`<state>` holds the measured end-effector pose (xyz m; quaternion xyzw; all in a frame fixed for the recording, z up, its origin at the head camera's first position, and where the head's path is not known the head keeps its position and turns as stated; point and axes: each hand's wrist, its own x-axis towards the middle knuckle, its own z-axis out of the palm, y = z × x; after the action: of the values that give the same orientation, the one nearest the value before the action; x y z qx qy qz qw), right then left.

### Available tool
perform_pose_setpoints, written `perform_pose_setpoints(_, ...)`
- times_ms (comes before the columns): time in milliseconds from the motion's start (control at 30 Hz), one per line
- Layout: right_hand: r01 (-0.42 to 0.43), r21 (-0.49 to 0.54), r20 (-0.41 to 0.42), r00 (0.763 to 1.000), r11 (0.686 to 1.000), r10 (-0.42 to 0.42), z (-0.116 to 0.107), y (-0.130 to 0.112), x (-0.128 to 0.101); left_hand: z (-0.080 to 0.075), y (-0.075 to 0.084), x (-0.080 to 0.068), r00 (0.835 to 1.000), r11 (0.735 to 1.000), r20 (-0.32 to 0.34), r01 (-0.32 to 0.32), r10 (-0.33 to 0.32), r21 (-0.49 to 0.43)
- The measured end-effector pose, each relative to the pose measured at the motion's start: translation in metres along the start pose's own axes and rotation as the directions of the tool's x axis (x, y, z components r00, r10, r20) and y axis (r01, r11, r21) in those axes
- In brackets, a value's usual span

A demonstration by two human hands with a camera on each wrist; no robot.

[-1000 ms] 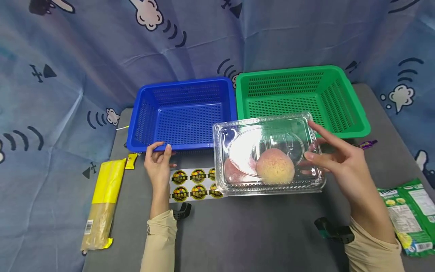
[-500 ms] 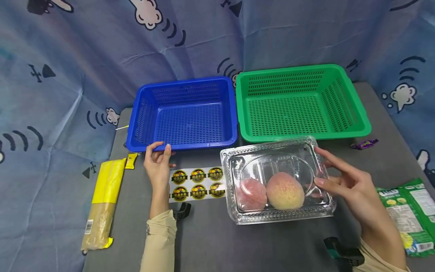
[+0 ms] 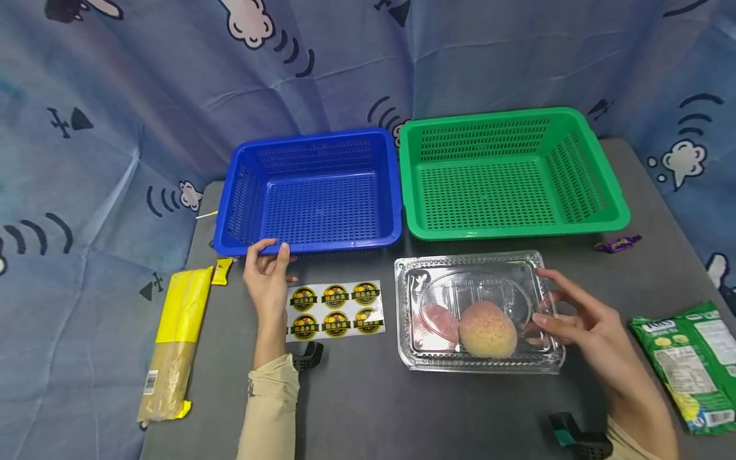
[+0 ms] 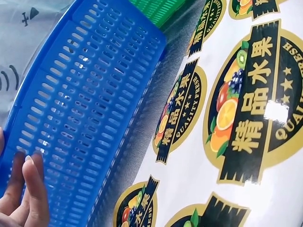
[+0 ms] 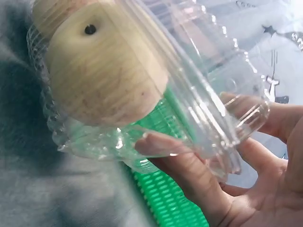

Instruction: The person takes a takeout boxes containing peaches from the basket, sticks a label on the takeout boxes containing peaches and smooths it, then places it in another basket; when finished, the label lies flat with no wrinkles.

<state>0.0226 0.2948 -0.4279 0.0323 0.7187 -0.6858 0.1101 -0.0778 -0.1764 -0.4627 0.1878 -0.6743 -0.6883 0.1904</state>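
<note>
In the head view my right hand (image 3: 592, 326) grips the right end of a clear plastic clamshell box (image 3: 437, 265), thumb on its lid side. Inside it lie two peaches, a yellow-pink peach (image 3: 489, 329) and a redder peach (image 3: 435, 326). The right wrist view shows the box edge (image 5: 203, 104) between thumb and fingers. My left hand (image 3: 268, 278) holds the near rim of a blue plastic basket (image 3: 310, 247) at its left part. Below that rim lies a white sheet of round fruit stickers (image 3: 349, 327), seen large in the left wrist view.
A green basket (image 3: 517, 231) stands right of the blue one. To the left lie a long yellow package (image 3: 178, 332) and a small yellow packet (image 3: 222, 271). A purple wrapped candy (image 3: 618, 244) and a green snack bag (image 3: 684, 364) lie at the right.
My right hand has brought the box of peaches down and toward me, from in front of the green basket to low over the table, and levelled it. The left hand has stayed at the blue rim.
</note>
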Motion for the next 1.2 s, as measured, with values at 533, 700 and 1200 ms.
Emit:
perform_pose_setpoints(533, 0.096, 0.112, -0.005, 0.995, 0.989, -0.096, -0.004, 0.029, 0.01, 0.0, 0.005, 0.001, 1.0, 1.0, 0.005, 0.009, -0.009, 0.021)
perform_pose_setpoints(700, 0.098, 0.084, 0.005, 0.995, 0.992, -0.098, -0.004, 0.03, 0.01, -0.001, 0.007, 0.001, 1.0, 1.0, -0.003, 0.005, -0.005, 0.027)
perform_pose_setpoints(1200, -0.005, -0.414, -0.015, 1.0, 0.91, -0.001, -0.011, 0.027, 0.004, -0.012, 0.007, 0.003, 0.993, 0.993, 0.076, 0.089, -0.095, 0.078)
